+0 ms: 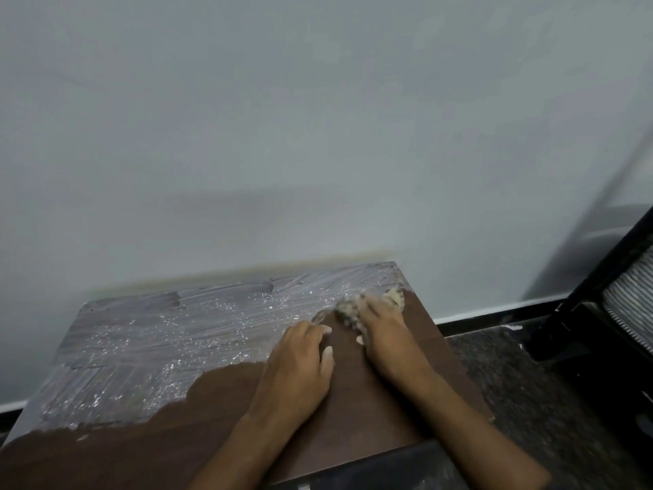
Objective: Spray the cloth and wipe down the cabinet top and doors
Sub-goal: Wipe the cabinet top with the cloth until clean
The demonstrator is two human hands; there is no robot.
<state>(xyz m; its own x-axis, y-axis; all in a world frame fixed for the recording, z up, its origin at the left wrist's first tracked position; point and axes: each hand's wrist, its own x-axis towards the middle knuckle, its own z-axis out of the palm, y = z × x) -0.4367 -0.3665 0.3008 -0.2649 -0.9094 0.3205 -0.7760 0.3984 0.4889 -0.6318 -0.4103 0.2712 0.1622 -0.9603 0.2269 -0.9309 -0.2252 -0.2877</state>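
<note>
While the dark brown wooden cabinet top (219, 415) is only partly cleaned, a crumpled beige cloth (357, 307) is pressed under the right hand (383, 334) near the far right corner, at the edge of the grey-white dusty film (169, 334) covering the far and left part. The fingers look spread flat over the cloth, though they are blurred. The left hand (296, 373) is rested flat on the wiped wood just beside it, nothing held. Firm, overlapping strokes should be drawn from the film toward the clean area, with the cloth refolded when loaded. The doors are not seen.
</note>
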